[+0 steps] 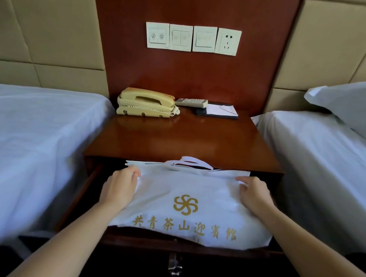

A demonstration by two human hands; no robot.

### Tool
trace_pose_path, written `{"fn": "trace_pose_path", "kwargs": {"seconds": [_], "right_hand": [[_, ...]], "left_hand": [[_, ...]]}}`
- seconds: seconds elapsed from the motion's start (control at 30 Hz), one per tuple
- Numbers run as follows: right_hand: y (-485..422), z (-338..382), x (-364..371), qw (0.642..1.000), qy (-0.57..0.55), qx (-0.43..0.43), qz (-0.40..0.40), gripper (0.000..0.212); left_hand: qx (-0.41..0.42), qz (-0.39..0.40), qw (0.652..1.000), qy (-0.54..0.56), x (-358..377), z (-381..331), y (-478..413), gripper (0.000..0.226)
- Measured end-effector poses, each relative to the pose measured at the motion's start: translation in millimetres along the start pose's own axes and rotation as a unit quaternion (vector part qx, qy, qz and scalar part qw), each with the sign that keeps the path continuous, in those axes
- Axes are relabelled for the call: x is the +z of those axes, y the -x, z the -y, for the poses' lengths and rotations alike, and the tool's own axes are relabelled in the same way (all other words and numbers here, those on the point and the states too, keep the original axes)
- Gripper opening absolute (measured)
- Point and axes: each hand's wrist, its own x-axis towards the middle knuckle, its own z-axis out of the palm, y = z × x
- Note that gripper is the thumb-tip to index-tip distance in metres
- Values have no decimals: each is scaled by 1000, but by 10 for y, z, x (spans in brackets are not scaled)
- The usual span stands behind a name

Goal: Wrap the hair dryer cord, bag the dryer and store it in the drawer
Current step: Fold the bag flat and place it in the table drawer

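The white fabric bag (193, 198) carries a gold pinwheel logo and gold characters, 共青茶山迎宾馆, and lies in the open drawer (91, 185) of the wooden nightstand (186, 138), its handles toward the back. The left hand (119, 188) rests on the bag's left side, fingers curled, pinching a fold near the top edge. The right hand (253, 196) mirrors it, fingertips bent onto the cloth. Both forearms reach forward from below. The hair dryer cannot be seen
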Motion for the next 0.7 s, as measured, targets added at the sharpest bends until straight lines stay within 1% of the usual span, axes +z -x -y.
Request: {"fn": "trace_pose_path", "kwargs": {"seconds": [0.1, 0.17, 0.27, 0.33, 0.4, 0.47, 0.53, 0.6, 0.67, 0.7], "right_hand": [[-2, -9, 89, 999, 43, -18, -17, 41], [9, -23, 124, 998, 47, -21, -29, 39], [17, -53, 147, 998, 40, -34, -45, 28], [29, -43, 144, 997, 40, -39, -51, 27], [52, 5, 107, 997, 60, -26, -48, 33], [99, 94, 37, 996, 92, -8, -22, 38], [166, 201, -26, 993, 119, 5, 22, 43], [256, 300, -58, 986, 162, 1, 30, 47], [371, 388, -56, 981, 190, -43, 12, 48], [437, 429, -47, 980, 182, -75, 12, 48]], "left_hand": [[27, -23, 996, -81, 41, -80, -13, 27], [28, -18, 995, -90, 54, -103, 7, 33], [4, 22, 997, -72, 51, -122, 65, 41], [-31, 71, 995, -62, 22, -138, 122, 48], [-58, 108, 986, -111, -10, -185, 181, 57], [-67, 128, 973, -179, -47, -307, 255, 63], [-43, 128, 965, -225, -77, -479, 333, 64], [1, 115, 964, -239, -102, -671, 391, 66], [62, 106, 968, -220, -89, -845, 423, 66], [97, 111, 969, -200, -64, -907, 437, 64]]}}
